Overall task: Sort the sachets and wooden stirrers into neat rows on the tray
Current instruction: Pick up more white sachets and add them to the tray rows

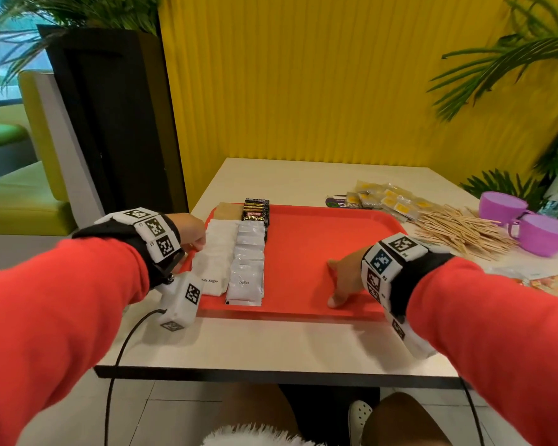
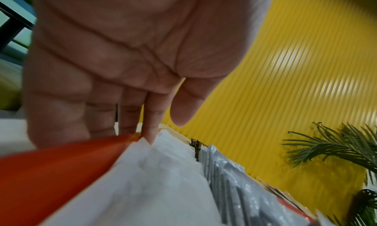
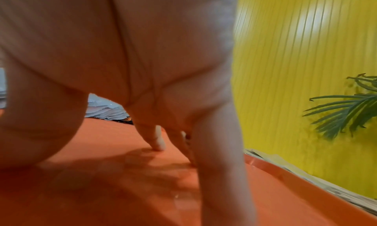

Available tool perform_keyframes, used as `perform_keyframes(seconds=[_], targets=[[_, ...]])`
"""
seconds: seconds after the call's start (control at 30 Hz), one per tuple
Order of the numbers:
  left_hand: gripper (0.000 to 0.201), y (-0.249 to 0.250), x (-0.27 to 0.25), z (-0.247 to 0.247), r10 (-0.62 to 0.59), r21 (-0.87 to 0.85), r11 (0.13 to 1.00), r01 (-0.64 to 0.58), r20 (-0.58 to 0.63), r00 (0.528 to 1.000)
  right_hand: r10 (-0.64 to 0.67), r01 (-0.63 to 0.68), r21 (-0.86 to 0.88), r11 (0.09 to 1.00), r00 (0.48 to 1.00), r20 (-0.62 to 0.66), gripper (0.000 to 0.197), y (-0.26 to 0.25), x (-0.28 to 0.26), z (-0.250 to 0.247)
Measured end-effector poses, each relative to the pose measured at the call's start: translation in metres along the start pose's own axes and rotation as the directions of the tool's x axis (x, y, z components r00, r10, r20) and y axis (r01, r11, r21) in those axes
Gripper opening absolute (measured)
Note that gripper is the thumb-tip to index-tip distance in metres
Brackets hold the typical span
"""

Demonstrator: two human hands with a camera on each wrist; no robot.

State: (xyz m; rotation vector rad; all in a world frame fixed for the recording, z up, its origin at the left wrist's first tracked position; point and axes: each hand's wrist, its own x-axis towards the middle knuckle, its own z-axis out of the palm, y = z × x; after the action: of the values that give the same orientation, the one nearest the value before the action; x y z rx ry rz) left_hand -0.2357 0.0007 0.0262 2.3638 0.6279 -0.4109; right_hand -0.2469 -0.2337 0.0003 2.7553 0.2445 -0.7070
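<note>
A red tray (image 1: 306, 252) lies on the table. Along its left side run a row of white sugar sachets (image 1: 215, 255) and a row of silvery coffee sachets (image 1: 247, 262), with black Kopiko sachets (image 1: 255, 211) and a brown sachet (image 1: 224, 211) behind them. My left hand (image 1: 192, 235) reaches straight fingers (image 2: 151, 132) to the left edge of the white sugar sachets (image 2: 159, 173) at the tray rim (image 2: 61, 165). My right hand (image 1: 343, 278) rests open on the bare tray floor (image 3: 122, 189), fingertips (image 3: 158, 142) pressing down. Wooden stirrers (image 1: 461, 231) lie heaped right of the tray.
Yellow-labelled clear sachets (image 1: 390, 197) are piled behind the stirrers. Two purple cups (image 1: 529, 223) stand at the table's right edge. More packets (image 1: 551, 284) lie by my right sleeve. A yellow ribbed wall and palm plants back the table.
</note>
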Motion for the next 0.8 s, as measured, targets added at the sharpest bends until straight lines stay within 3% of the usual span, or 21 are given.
perform_keyframes(seconds=[0.1, 0.23, 0.33, 0.37, 0.53, 0.63, 0.8], targets=[[0.01, -0.006, 0.003, -0.005, -0.005, 0.008, 1.0, 0.005, -0.001, 1.0, -0.006, 0.006, 0.005, 1.0, 1.0, 0.004, 0.078, -0.006, 0.001, -0.002], [0.035, -0.005, 0.001, -0.002, -0.01, 0.065, 0.998, 0.008, 0.033, 0.999, 0.003, -0.003, 0.004, 1.0, 1.0, -0.003, 0.08, -0.008, 0.0, -0.003], [0.018, -0.001, -0.006, -0.002, -0.016, 0.136, 0.991, 0.015, 0.008, 1.0, 0.003, -0.003, 0.012, 1.0, 1.0, 0.001, 0.08, -0.007, -0.001, -0.003], [0.024, 0.0, -0.005, -0.002, -0.009, 0.117, 0.993, 0.009, -0.005, 1.0, 0.003, -0.003, 0.018, 1.0, 1.0, 0.006, 0.081, -0.006, -0.001, -0.003], [0.046, 0.012, -0.017, -0.001, 0.114, 0.233, 0.968, -0.09, -0.093, 0.989, 0.009, -0.007, 0.094, 0.996, 1.0, -0.025, 0.079, 0.002, -0.003, -0.004], [0.044, 0.029, -0.023, 0.001, 0.221, 0.324, 0.929, -0.18, -0.093, 0.971, 0.031, -0.017, 0.193, 0.981, 0.997, -0.069, 0.081, 0.017, -0.007, -0.007], [0.04, 0.068, -0.043, 0.016, 0.418, 0.329, 0.863, -0.384, -0.038, 0.908, 0.071, -0.026, 0.277, 0.96, 0.986, -0.152, 0.074, 0.053, -0.017, -0.016]])
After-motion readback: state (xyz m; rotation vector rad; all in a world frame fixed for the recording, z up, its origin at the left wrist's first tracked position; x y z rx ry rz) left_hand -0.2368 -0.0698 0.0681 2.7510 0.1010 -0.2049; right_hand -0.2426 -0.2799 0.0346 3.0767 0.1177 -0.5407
